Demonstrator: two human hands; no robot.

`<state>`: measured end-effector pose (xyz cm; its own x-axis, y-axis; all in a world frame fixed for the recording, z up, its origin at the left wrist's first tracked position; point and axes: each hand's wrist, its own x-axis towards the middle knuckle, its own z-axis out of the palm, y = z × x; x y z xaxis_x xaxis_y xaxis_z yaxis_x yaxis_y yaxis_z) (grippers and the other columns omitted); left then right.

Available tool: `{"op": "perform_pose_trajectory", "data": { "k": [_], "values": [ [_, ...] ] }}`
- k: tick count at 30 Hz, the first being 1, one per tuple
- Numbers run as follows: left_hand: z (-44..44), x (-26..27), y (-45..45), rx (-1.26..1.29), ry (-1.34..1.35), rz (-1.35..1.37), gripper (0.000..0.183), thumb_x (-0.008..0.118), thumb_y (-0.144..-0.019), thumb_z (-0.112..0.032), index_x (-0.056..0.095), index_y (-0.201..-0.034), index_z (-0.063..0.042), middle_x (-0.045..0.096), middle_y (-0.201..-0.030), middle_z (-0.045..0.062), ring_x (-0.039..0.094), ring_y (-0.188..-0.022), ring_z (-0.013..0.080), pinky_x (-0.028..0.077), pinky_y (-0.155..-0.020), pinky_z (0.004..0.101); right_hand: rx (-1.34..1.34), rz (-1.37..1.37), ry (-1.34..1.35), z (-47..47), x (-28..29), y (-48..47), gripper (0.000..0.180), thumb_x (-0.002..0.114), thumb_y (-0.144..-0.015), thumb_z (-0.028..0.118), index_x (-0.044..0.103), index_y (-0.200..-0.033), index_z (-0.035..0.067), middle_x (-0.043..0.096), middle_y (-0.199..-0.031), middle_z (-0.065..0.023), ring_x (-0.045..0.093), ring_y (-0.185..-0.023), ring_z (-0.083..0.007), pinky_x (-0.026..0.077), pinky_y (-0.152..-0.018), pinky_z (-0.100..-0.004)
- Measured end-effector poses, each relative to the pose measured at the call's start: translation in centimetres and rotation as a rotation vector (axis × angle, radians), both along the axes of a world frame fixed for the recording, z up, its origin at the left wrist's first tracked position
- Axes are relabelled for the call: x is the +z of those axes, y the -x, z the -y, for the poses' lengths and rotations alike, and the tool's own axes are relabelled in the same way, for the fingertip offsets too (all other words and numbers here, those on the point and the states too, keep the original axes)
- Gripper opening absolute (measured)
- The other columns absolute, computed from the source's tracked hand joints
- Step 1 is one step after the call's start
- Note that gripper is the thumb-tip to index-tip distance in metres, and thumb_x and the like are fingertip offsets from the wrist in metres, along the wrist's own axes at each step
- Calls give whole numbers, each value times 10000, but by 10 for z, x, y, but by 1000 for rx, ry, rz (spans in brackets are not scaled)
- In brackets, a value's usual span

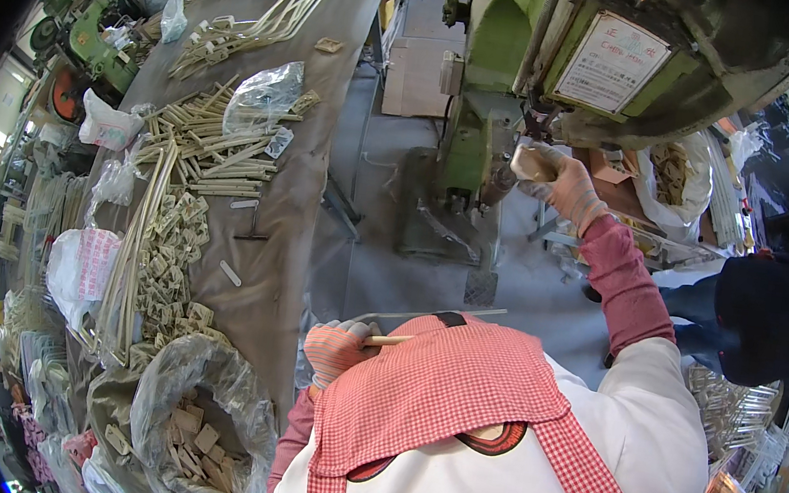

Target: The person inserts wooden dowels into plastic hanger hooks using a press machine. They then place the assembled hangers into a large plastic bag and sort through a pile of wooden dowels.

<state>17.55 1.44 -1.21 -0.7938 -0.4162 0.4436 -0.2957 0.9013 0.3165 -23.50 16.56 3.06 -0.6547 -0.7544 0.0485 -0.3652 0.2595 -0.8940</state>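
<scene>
My left hand [337, 349], in a striped glove, grips a thin beige rod [389, 340] low beside the red-checked apron. A slender pale bar [442, 313] shows beyond the apron's upper edge; I cannot tell whether it joins the rod. My right hand [570, 188], also gloved, is raised at the tooling of a green press machine [495, 56]. Its fingers close on a small tan piece [534, 164] just below the machine's head, beside the upright lower tool post [500, 178]. Whether the piece touches the tooling is hidden.
On the left table [260, 319] lie beige rods [208, 142], small plates [172, 256] and bent frames [298, 5]. A plastic-lined bag [247, 421] holds more plates. A foot pedal [481, 288] sits below the machine. Another person [763, 314] stands at right, near a white sack [697, 188] of parts.
</scene>
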Motion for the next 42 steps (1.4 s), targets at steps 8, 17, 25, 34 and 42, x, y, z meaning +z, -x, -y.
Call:
{"op": "perform_pose_trajectory", "data": {
  "k": [8, 17, 25, 34, 42],
  "values": [
    [10, 5, 3, -13, 130, -65, 286, 760, -665, -355, 547, -574, -187, 483, -505, 7, 493, -446, 218, 343, -450, 365, 93, -383, -321, 3, -4, 19, 566, 797, -729, 308, 631, -1197, 36, 709, -966, -159, 680, -868, -252, 520, -794, -351],
    [17, -16, -43, -205, -227, 436, 251, 567, -860, -358, 672, -1087, -334, 667, -734, 8, 676, -702, 247, 513, -577, 397, 488, -491, -3, 127, -2, -177, 199, 717, -741, 37, 711, -940, 32, 669, -930, -132, 646, -845, -264, 508, -762, -322],
    [20, -61, -125, -37, -417, 463, 188, 520, -870, -278, 674, -816, -184, 668, -752, 31, 687, -764, 243, 529, -610, 387, 1184, -663, -178, 396, -121, -443, 441, 610, -786, 94, 628, -1226, 135, 644, -1092, -157, 643, -995, -347, 519, -855, -402],
    [53, -59, -144, 4, -615, 579, 276, 495, -894, -330, 675, -874, -122, 685, -792, 77, 687, -818, 270, 533, -707, 402, 1055, -680, -616, 454, -144, -522, 187, 666, -787, 148, 746, -940, 77, 730, -917, -105, 698, -910, -281, 546, -745, -371],
    [71, -27, -70, -224, -212, 437, 187, 562, -849, -346, 693, -885, -217, 657, -914, -13, 655, -904, 205, 523, -703, 369, 1021, 1420, -201, 299, -42, -297, 543, 747, -831, 244, 557, -1288, 21, 651, -1181, -138, 659, -1033, -246, 536, -904, -374]
  ]
}}
